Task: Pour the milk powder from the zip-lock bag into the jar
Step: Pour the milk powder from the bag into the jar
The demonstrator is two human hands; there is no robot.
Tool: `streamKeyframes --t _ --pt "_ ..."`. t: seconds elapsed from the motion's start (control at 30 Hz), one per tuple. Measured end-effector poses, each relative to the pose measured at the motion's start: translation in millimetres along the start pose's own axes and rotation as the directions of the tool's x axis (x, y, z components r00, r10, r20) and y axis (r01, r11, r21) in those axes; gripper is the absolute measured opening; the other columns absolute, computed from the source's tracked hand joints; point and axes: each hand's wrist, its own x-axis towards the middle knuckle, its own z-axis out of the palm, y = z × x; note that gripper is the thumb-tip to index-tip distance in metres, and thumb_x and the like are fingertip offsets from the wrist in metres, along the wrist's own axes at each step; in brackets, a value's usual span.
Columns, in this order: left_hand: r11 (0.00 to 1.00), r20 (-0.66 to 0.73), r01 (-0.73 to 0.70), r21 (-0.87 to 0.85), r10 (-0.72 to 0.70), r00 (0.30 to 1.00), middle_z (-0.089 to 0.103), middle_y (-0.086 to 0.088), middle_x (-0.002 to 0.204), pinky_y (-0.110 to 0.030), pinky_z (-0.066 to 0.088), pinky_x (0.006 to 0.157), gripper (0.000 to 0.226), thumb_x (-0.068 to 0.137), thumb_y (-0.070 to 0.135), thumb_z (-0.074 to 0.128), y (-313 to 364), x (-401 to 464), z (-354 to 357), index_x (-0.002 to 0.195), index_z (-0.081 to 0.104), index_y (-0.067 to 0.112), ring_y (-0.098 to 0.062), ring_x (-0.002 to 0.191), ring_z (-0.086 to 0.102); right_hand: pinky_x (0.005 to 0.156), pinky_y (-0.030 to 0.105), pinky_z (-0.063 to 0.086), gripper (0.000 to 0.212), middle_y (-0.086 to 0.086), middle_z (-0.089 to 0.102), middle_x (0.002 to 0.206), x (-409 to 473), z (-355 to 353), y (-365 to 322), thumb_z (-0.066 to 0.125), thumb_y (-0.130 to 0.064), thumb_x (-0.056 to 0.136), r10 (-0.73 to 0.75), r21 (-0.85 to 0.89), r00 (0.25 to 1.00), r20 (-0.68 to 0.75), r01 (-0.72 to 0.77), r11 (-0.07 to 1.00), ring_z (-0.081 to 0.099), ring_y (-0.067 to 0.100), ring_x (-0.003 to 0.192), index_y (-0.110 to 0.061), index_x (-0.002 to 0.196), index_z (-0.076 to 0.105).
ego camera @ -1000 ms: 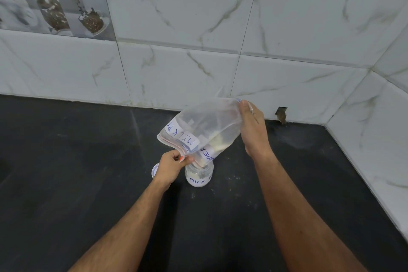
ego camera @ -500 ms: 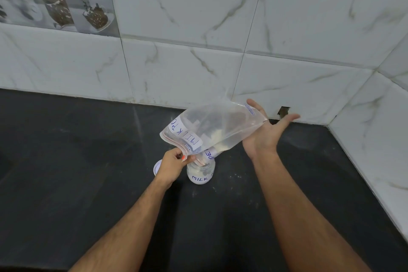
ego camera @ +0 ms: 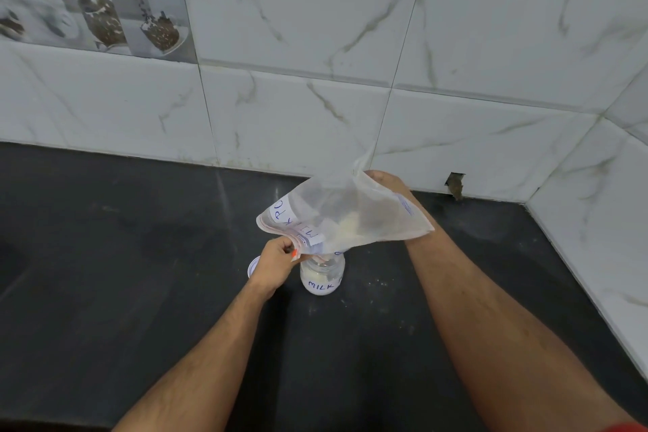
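The right hand has moved behind the bag; its grip is hidden. The left hand pinches the bag's mouth over the jar. Tap gently, mouth inside.

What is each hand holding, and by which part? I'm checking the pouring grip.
The left hand pinches the zip-lock bag at its mouth edge, over the jar. The right hand is behind the bag's raised bottom; its grip is hidden.
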Motion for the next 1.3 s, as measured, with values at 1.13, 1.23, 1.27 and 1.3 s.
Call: streamKeyframes --t 1.13,1.23,1.27,1.3 --pt "0.987 -0.002 0.068 -0.149 -0.069 0.998 0.076 0.008 0.105 -0.012 0.051 0.079 0.023 0.088 0.004 0.069 12 -7 8 0.106 0.072 0.018 -0.001 0.098 0.07 0.115 0.042 0.036 0.123 -0.007 0.05 0.152 -51 39 40 0.028 -0.103 0.056 -0.132 0.35 0.988 -0.076 0.151 0.924 0.046 0.015 0.141 -0.029 0.153 0.036" --pt "0.987 -0.004 0.077 -0.139 -0.078 0.997 0.077 0.01 0.103 -0.012 0.051 0.079 0.024 0.088 0.002 0.069 12 -8 9 0.104 0.072 0.019 -0.001 0.098 0.069 0.119 0.055 0.029 0.116 -0.005 0.054 0.149 -48 39 42 0.012 -0.1 0.059 -0.008 0.405 0.998 -0.054 0.029 0.914 0.048 0.023 0.139 -0.035 0.151 0.04" --pt "0.989 -0.004 0.077 -0.128 -0.078 0.997 0.077 0.011 0.102 -0.013 0.051 0.079 0.024 0.088 0.002 0.069 11 -9 10 0.102 0.072 0.02 -0.001 0.098 0.07 0.119 0.057 0.029 0.117 -0.005 0.055 0.148 -49 40 41 0.011 -0.1 0.058 -0.002 0.386 1.0 -0.03 0.014 0.922 0.049 0.023 0.138 -0.035 0.151 0.04" --pt "0.989 -0.006 0.075 -0.124 -0.076 0.997 0.077 0.012 0.1 -0.013 0.051 0.078 0.023 0.088 0.002 0.07 10 -9 11 0.101 0.072 0.021 -0.001 0.096 0.07 0.118 0.057 0.03 0.116 -0.005 0.056 0.147 -49 41 41 0.011 -0.101 0.058 -0.013 0.37 1.0 -0.011 0.016 0.929 0.05 0.023 0.138 -0.036 0.15 0.041"
